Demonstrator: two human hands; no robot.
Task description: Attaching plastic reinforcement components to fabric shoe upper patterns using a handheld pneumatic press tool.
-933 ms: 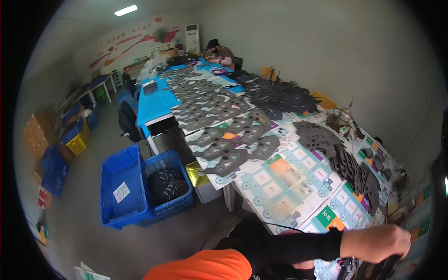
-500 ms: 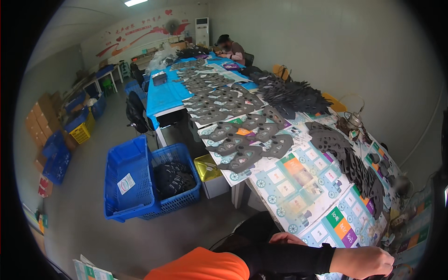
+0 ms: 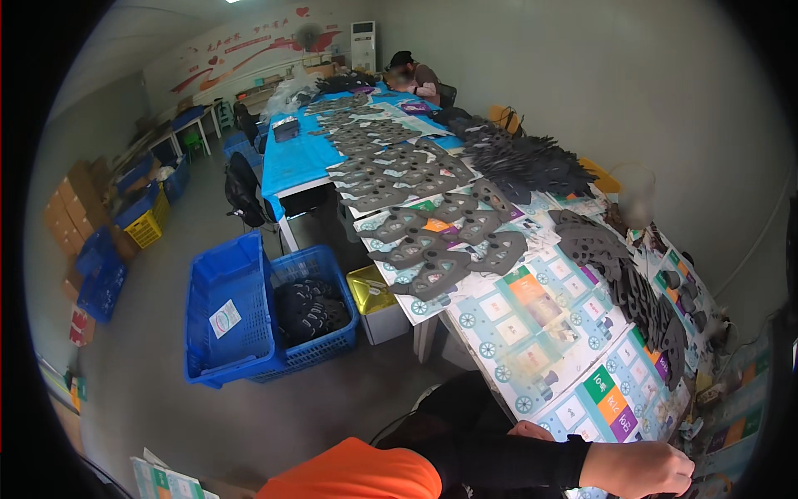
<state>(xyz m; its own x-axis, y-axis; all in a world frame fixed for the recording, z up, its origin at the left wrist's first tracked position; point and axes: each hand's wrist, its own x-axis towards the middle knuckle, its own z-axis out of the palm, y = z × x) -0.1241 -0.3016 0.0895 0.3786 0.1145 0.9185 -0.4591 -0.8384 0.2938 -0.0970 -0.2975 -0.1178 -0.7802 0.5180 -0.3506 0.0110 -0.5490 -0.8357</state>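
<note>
Left hand [image 3: 638, 467], bare, at the end of a black-sleeved forearm: curled downward at lower right, just beside a dark item of unclear kind [image 3: 703, 486] at the table's near end; whether the fingers clasp it, cannot tell. Right hand [image 3: 532, 430], bare, mostly hidden behind that forearm, near the table edge; its grip cannot be told. The two hands, apart. Nearest the hands, pale-blue printed sheets with orange, green and purple blocks [image 3: 532, 358], covering the table's near part. On these, flat dark-grey cut-out pieces with openings [image 3: 440, 273], set out in rows toward the far end; a long overlapping row of dark-grey pieces [image 3: 636, 291] along the right; behind it, a large heap of black pieces [image 3: 528, 158]. On the floor, left of the table: one blue plastic crate [image 3: 224, 312], tilted against a second blue plastic crate [image 3: 312, 358] containing black pieces [image 3: 309, 312].
</note>
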